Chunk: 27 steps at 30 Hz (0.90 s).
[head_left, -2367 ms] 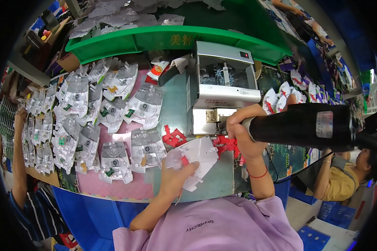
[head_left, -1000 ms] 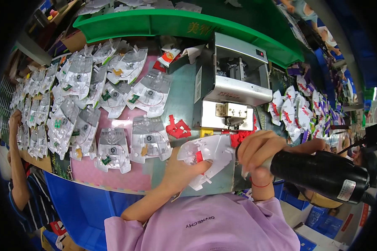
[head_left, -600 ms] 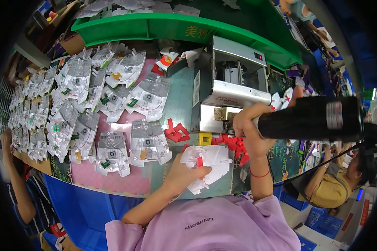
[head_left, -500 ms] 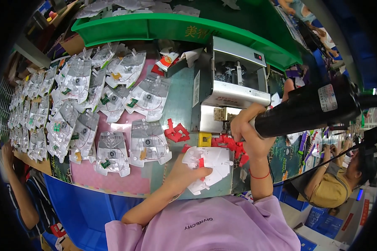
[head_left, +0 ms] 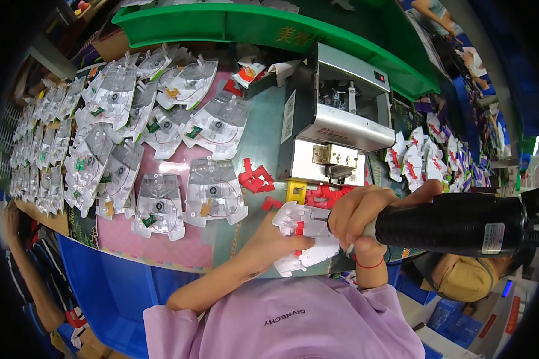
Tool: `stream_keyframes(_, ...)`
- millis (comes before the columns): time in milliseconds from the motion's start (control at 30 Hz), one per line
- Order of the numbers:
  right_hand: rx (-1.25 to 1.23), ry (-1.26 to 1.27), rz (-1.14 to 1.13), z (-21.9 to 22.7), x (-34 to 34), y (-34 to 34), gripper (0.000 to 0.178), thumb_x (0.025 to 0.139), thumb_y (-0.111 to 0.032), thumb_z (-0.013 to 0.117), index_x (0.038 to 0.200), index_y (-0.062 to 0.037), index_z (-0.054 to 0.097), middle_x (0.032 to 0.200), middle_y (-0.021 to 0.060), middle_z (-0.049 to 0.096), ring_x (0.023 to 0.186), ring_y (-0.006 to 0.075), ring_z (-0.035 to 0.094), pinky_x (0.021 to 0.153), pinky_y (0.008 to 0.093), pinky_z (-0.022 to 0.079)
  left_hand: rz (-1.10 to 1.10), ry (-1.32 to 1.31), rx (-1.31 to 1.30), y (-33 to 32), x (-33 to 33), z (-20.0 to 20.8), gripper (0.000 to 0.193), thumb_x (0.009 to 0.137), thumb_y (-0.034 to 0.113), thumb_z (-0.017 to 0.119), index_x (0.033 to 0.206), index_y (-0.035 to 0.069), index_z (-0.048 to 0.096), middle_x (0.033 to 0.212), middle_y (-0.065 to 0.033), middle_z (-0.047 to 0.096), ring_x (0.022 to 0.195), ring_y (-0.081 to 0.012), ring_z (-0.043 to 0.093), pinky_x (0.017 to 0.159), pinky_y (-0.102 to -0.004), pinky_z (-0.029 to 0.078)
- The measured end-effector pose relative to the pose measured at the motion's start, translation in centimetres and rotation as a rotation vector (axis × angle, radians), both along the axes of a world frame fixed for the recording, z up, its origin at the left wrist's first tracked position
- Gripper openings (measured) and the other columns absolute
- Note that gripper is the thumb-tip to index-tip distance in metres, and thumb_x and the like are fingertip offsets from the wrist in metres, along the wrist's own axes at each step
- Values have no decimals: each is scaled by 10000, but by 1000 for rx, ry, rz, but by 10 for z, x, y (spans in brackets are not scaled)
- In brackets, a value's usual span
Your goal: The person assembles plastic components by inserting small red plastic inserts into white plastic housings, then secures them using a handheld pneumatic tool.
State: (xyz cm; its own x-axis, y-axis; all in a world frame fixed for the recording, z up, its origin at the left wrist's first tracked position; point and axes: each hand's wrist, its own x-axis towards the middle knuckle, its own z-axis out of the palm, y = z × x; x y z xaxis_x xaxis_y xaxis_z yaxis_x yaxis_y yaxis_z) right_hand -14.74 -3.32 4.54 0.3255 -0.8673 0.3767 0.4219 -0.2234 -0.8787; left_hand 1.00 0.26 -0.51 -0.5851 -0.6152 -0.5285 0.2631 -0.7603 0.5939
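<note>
My left hand [head_left: 270,244] grips a white plastic housing [head_left: 318,254] near the table's front edge, thumb across its face. A small red plastic piece [head_left: 299,229] lies on that housing beside the thumb. In my right hand [head_left: 359,216] is a black electric screwdriver [head_left: 449,226], held almost level, its bit pointing left over the housing's upper part. Whether the bit touches a screw is too small to tell. Just beyond my hands stand a silver screw feeder [head_left: 348,133] and a yellow block [head_left: 296,191], with loose red pieces [head_left: 323,196] beside them.
Translucent housings with green circuit boards [head_left: 218,128] cover the table's left side. More red pieces [head_left: 256,178] lie left of the feeder. A long green tray [head_left: 221,27] runs behind. White parts with red pieces [head_left: 414,164] lie right. A blue bin [head_left: 111,293] sits below; people work on both sides.
My right hand has swung the screwdriver down and away from the feeder, bringing its bit over the white housing. My left hand has shifted slightly right with the housing.
</note>
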Motion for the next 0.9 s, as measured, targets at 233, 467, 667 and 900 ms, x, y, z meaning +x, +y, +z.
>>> stream_keyframes(233,-9,5,199,4,1,0,144,610,10,682,628,-29,545,555,69,538,495,222,527,472,317,400,-36,-1,-80,0,3,-2,355,643,31,660,980,-7,556,867,-58,600,776,-119,571,691,-246,457)
stream_keyframes(467,-57,20,145,11,-4,1,124,648,-21,674,638,-23,550,571,72,544,502,219,527,478,310,404,-56,-126,-101,0,-5,5,367,616,-20,666,968,1,564,855,-45,605,763,-120,577,676,-246,461)
stream_keyframes(667,-94,61,30,2,-4,-3,135,693,-80,660,649,-32,542,583,60,542,511,200,521,488,306,408,24,-148,-284,6,-4,-16,401,648,42,663,1025,-21,539,889,-61,588,775,-105,566,663,-239,462)
stream_keyframes(900,-198,99,-220,0,-15,-12,158,733,-122,645,675,-41,523,588,56,533,516,159,509,491,273,409,50,-209,-251,0,-4,-2,333,655,5,658,972,-34,567,840,-60,615,724,-98,569,648,-236,459)
